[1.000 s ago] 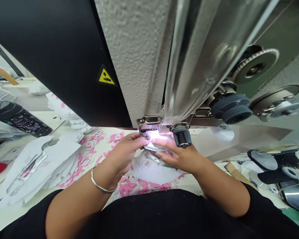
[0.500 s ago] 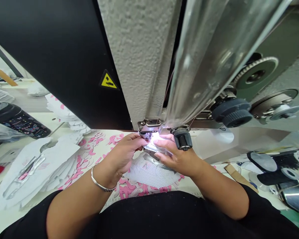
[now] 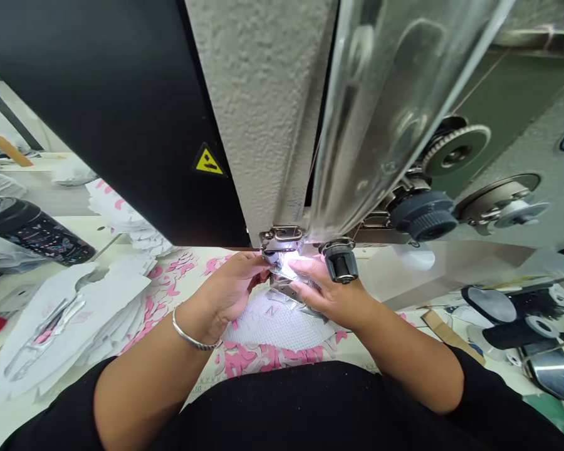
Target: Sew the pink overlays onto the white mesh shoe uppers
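Under the lit needle area of a sewing machine (image 3: 284,241) lies a white mesh fabric piece (image 3: 282,326) with silver-grey trim and a letter "N". My left hand (image 3: 235,285), with a silver bangle on the wrist, pinches the trimmed edge just left of the needle area. My right hand (image 3: 331,289) is on the right of it, its fingers pressed on the silver trim. The right hand's fingertips are washed out by the lamp, and a dark grey knob (image 3: 342,263) covers part of that hand.
Stacked white cut pieces (image 3: 117,294) lie at the left, near a black patterned bottle (image 3: 37,232). Pink and white scraps (image 3: 244,358) are strewn round the fabric. Thread spools (image 3: 521,332) stand at the right.
The mesh piece has shifted slightly to the left and turned a little. Both hands have moved slightly left with it, still on the fabric.
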### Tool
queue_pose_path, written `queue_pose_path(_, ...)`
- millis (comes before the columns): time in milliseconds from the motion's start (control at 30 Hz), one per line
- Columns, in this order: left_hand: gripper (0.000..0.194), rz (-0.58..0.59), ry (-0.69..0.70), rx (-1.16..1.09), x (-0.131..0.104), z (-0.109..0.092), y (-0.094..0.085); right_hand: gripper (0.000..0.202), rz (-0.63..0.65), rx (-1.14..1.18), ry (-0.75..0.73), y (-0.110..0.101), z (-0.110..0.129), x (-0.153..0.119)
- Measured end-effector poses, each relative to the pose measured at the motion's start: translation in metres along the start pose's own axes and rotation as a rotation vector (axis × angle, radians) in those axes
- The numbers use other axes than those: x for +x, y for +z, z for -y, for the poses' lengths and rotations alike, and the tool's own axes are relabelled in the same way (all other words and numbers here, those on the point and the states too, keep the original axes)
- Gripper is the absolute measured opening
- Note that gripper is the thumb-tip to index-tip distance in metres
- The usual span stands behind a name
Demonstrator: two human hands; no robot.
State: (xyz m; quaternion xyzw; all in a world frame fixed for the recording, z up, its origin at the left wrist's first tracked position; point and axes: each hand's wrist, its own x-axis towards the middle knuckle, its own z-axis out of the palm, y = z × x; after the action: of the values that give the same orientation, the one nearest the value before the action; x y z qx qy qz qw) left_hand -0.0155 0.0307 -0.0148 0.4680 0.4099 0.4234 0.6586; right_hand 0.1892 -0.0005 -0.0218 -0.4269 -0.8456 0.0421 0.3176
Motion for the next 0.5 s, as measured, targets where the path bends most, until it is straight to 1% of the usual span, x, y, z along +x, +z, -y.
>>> queue_pose_path(100, 0.019, 0.033, 0.008, 0.173, -0.008, -0.007, -0.009, 0.028, -0.023, 0.014, 0.015, 0.001, -0.002, -0.002)
queue_pose_path(200, 0.021, 0.085, -0.008, 0.438, -0.021, -0.016, -0.024, 0.025, -0.035, 0.035, 0.025, 0.001, -0.003, -0.002)
queue_pose_path(267, 0.025, 0.155, -0.047, 0.646, -0.03, -0.021, -0.033, 0.022, -0.034, 0.046, 0.029, 0.0, -0.004, -0.001)
queue_pose_path(300, 0.025, 0.198, -0.073, 0.71, -0.033, -0.023, -0.037, 0.022, -0.034, 0.051, 0.028, 0.0, -0.004, -0.001)
queue_pose_path(367, 0.027, 0.27, -0.113, 0.745, -0.038, -0.024, -0.042, 0.024, -0.036, 0.056, 0.023, -0.001, -0.005, 0.001)
queue_pose_path(400, 0.027, 0.284, -0.12, 0.727, -0.04, -0.023, -0.043, 0.025, -0.036, 0.056, 0.018, -0.002, -0.006, 0.001)
queue_pose_path(500, 0.028, 0.237, -0.093, 0.624, -0.043, -0.022, -0.038, 0.027, -0.021, 0.015, 0.012, -0.008, -0.007, 0.002)
